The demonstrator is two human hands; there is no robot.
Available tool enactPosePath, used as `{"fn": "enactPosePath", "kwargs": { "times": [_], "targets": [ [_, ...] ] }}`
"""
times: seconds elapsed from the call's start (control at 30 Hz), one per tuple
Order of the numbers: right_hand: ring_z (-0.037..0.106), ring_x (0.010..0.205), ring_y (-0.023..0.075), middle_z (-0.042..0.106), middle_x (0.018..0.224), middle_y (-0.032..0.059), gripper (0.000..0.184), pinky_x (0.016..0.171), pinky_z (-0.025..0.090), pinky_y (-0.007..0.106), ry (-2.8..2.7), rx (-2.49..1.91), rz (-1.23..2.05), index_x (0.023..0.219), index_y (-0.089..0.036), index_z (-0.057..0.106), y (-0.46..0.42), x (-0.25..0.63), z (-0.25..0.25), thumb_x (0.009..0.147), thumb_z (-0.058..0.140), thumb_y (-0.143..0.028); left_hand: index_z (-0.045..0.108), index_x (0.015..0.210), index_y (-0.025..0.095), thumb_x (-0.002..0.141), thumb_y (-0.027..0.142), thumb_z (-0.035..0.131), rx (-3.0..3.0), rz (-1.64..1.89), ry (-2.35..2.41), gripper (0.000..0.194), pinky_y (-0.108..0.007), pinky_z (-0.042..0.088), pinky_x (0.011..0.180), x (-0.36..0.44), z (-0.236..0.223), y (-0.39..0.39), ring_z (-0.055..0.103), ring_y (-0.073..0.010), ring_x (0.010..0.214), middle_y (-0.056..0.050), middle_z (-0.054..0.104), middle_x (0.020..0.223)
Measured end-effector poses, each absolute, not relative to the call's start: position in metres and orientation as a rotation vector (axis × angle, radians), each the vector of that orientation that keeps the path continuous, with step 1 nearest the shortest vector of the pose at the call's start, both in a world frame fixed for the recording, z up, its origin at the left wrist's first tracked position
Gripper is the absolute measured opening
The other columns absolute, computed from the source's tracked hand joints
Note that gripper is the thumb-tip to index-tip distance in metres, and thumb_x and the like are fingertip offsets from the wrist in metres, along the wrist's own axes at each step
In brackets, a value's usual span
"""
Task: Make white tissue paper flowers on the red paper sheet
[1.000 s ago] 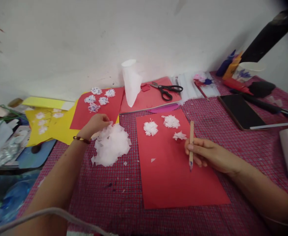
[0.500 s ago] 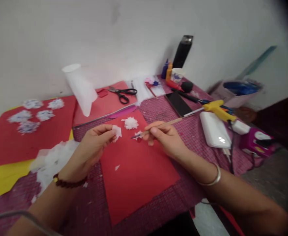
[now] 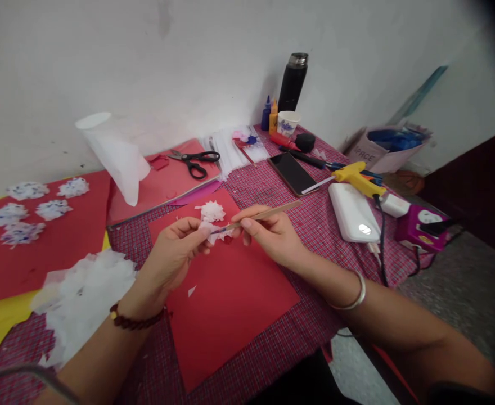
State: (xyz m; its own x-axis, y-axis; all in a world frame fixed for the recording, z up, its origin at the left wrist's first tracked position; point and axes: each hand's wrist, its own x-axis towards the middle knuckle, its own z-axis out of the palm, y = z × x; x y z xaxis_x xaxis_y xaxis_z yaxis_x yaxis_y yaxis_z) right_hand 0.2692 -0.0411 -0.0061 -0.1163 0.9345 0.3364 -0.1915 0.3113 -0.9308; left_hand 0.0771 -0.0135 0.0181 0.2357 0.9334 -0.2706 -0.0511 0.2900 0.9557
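Observation:
My left hand [image 3: 180, 247] pinches a small white paper piece [image 3: 206, 226] between thumb and fingers. In my right hand [image 3: 268, 230] is a thin paintbrush [image 3: 275, 210], its dark tip at the white piece. Whether the tip presses on it I cannot tell. Both hands are over a red paper sheet [image 3: 230, 315]. Just behind the fingers sits a white ruffled paper flower [image 3: 212, 211]. Another white piece with a dark red spot [image 3: 228, 239] shows partly below the brush. A small white scrap [image 3: 192, 291] lies on the red sheet.
Blue-speckled white paper flowers [image 3: 23, 233] lie on red paper at the left, near a heap of white sheets [image 3: 87, 298]. Black scissors [image 3: 197, 162], a phone [image 3: 293, 173], a yellow glue gun [image 3: 359, 178], a white power bank [image 3: 354, 212] and a black bottle [image 3: 293, 81] stand or lie beyond.
The brush tip and the white piece have come together; they were apart before. My left hand's fingers have turned toward the brush. The whole view has shifted slightly.

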Motion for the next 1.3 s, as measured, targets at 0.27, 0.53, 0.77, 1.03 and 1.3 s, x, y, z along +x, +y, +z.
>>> {"fn": "enactPosePath", "kwargs": {
  "times": [0.27, 0.53, 0.77, 1.03, 1.3],
  "targets": [
    [0.06, 0.057, 0.0085, 0.068, 0.073, 0.0005, 0.017, 0.054, 0.048, 0.022, -1.321, -0.778, 1.108, 0.093, -0.019, 0.068, -0.042, 0.267, -0.006, 0.092, 0.06, -0.033, 0.064, 0.07, 0.017, 0.063, 0.022, 0.076, 1.163, 0.944, 1.094, 0.015, -0.022, 0.046, 0.052, 0.081, 0.011, -0.015, 0.056, -0.0092, 0.052, 0.002, 0.063, 0.06],
    [0.058, 0.056, 0.008, 0.068, 0.072, 0.0002, 0.021, 0.053, 0.048, 0.022, -1.32, -0.817, 1.114, 0.093, -0.018, 0.067, -0.039, 0.267, -0.01, 0.091, 0.06, -0.037, 0.062, 0.091, 0.019, 0.063, 0.017, 0.069, 1.127, 0.956, 1.054, 0.028, -0.026, 0.052, 0.061, 0.077, 0.014, -0.016, 0.063, -0.0131, 0.059, 0.001, 0.07, 0.068],
    [0.058, 0.054, 0.0073, 0.068, 0.072, -0.0003, 0.019, 0.051, 0.047, 0.021, -1.283, -0.816, 1.11, 0.093, -0.018, 0.067, -0.038, 0.268, -0.009, 0.091, 0.059, -0.035, 0.058, 0.094, 0.022, 0.07, 0.02, 0.074, 1.047, 1.055, 1.012, 0.029, -0.024, 0.05, 0.063, 0.081, 0.011, -0.019, 0.062, -0.0111, 0.061, 0.004, 0.067, 0.067],
    [0.058, 0.054, 0.008, 0.067, 0.07, -0.0015, 0.017, 0.051, 0.048, 0.021, -1.206, -0.772, 1.172, 0.093, -0.02, 0.065, -0.04, 0.265, -0.007, 0.088, 0.062, -0.036, 0.069, 0.073, 0.02, 0.066, 0.024, 0.078, 0.992, 1.088, 1.003, 0.012, -0.028, 0.054, 0.069, 0.086, 0.006, -0.022, 0.063, -0.012, 0.064, 0.002, 0.067, 0.07],
    [0.059, 0.047, 0.0075, 0.072, 0.069, -0.001, 0.027, 0.046, 0.047, 0.019, -0.951, -0.768, 1.461, 0.085, -0.019, 0.063, -0.042, 0.262, -0.007, 0.08, 0.072, -0.044, 0.075, 0.084, 0.03, 0.079, 0.021, 0.073, 1.933, 1.267, 1.131, 0.01, -0.033, 0.054, 0.08, 0.081, 0.012, -0.036, 0.067, -0.0181, 0.081, 0.001, 0.074, 0.085]
  ]
}}
